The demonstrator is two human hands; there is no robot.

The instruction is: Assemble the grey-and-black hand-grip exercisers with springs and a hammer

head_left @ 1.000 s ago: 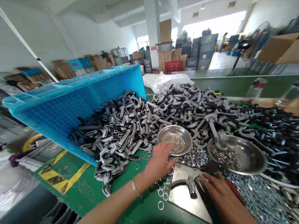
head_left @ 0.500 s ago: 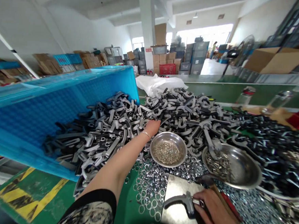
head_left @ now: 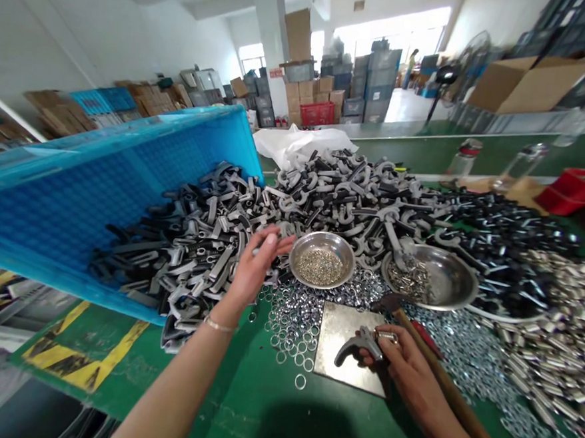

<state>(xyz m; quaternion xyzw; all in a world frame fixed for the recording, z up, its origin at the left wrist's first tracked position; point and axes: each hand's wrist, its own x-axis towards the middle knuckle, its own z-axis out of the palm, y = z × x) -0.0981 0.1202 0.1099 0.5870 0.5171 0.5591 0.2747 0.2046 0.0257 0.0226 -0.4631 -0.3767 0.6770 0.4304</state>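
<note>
Green bench [head_left: 240,395] fills the lower centre. The right hand [head_left: 403,357] grips a grey handle [head_left: 352,346], likely stiff, light, best held mid-body; the left hand's [head_left: 253,271] hold is unclear

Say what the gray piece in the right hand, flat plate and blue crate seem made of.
Gray piece: metal or plastic, unclear; matte gray surface. Flat plate: probably metal; dull silvery sheen. Blue crate: likely plastic; slightly glossy, molded grid walls.
</note>
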